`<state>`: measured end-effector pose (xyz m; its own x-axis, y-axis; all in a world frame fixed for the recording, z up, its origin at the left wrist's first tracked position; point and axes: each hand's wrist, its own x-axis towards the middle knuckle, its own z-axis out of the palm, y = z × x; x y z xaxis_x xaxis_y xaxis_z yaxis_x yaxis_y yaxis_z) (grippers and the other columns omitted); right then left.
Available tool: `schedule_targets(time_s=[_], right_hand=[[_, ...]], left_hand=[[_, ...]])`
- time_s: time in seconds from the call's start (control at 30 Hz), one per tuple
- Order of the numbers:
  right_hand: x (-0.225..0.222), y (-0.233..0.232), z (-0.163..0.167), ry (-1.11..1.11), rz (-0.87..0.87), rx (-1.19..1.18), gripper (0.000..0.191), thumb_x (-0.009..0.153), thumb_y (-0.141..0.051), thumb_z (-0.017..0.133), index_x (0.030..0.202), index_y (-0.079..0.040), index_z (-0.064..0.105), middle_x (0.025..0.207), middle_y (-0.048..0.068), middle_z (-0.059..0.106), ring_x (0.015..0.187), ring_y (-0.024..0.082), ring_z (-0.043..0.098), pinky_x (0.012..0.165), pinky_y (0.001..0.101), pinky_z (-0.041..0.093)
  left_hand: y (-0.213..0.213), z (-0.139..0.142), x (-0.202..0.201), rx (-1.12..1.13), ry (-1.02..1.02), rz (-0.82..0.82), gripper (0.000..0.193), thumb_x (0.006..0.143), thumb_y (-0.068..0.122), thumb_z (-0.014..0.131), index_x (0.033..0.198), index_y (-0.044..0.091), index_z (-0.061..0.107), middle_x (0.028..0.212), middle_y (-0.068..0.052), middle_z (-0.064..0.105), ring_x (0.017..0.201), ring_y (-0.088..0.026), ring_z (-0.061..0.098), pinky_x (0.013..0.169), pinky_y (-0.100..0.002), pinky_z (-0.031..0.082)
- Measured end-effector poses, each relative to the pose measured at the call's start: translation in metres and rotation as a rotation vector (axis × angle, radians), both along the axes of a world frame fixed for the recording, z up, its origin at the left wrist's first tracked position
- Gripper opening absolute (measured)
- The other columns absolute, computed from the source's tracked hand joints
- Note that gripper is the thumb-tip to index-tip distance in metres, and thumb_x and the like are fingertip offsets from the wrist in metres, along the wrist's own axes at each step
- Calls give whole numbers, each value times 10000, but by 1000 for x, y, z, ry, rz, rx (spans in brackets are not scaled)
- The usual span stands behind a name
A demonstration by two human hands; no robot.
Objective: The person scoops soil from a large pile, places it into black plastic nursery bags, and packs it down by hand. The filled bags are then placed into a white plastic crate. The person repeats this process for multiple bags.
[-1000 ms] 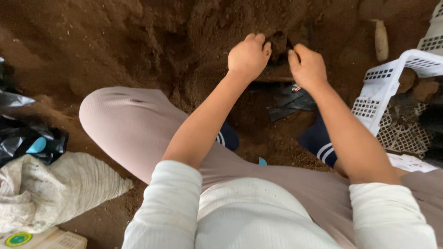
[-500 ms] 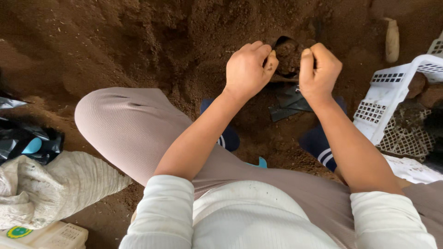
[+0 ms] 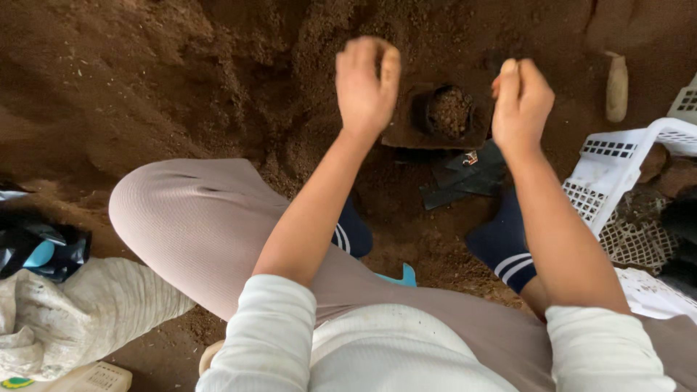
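Near edge: white top and both white sleeves, cuffs pushed up to the elbows. Person sits on the ground, pale pink trouser knee (image 3: 192,225) out to the left, dark blue socks with white stripes (image 3: 504,254) below the forearms.

Both forearms reach forward and up over the soil. Left hand (image 3: 368,83) is raised, back toward the camera, fingers curled in loosely, nothing seen in it. Right hand (image 3: 520,101) is raised at about the same height, fingers bunched with the tips pinched together; can't tell if it pinches any soil. The hands are apart, with the pot in the gap between them.

Small dark pot (image 3: 448,112) sits on the soil just past the hands, filled with brown soil nearly to the rim, neither hand touching it. Flat dark plastic pieces (image 3: 465,181) lie just below it, near the right sock.

Left bottom: crumpled off-white sack (image 3: 65,319), black-and-blue plastic bag (image 3: 40,250) above it, and a pale box corner with a green-yellow round label (image 3: 80,377), cut off by the frame.

Right: white plastic lattice basket (image 3: 617,156), partly cut off, contents dark and hard to make out. Pale oblong object (image 3: 617,88) lies on the soil beyond it; can't identify it.

Far: brown soil heap (image 3: 145,80) fills the top of the frame.
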<state>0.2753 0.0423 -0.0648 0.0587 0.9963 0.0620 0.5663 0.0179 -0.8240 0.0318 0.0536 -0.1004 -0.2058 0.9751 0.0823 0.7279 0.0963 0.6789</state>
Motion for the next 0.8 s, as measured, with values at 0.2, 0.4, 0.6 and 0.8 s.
schedule_targets(time_s=[0.2, 0.4, 0.6, 0.8], right_hand=[[-16, 80, -24, -153, 179, -38, 307, 1140, -298, 567, 1257, -34, 671, 1226, 198, 646, 1074, 297, 623, 916, 436, 496], [-77, 107, -27, 269, 128, -671, 390, 1060, -436, 484, 1277, -160, 654, 1276, 88, 669, 1162, 238, 600, 976, 389, 474], [-63, 112, -23, 1002, -161, -780, 422, 1002, -501, 484, 1108, -155, 701, 1100, 86, 732, 1080, 267, 682, 868, 446, 585], [-20, 65, -6, 1354, 49, -438, 415, 1046, -481, 517, 1050, -101, 683, 1027, 127, 727, 1006, 324, 695, 842, 479, 556]], left_hand=[[44, -37, -32, 106, 195, 254, 577, 1082, 458, 517, 1543, 139, 383, 1627, -252, 222, 1464, -535, 231, 1148, -608, 338], [76, -29, 33, -565, -297, 249, 724, 1028, 573, 426, 1541, 67, 346, 1586, -291, 230, 1389, -496, 362, 1105, -596, 434], [72, -7, 75, -249, -595, -122, 558, 1053, 472, 403, 1377, 98, 661, 1427, -178, 623, 1364, -340, 538, 1163, -420, 408], [65, -10, 32, -68, -706, -71, 473, 1103, 402, 427, 1393, 103, 652, 1436, -108, 660, 1389, -277, 597, 1198, -376, 440]])
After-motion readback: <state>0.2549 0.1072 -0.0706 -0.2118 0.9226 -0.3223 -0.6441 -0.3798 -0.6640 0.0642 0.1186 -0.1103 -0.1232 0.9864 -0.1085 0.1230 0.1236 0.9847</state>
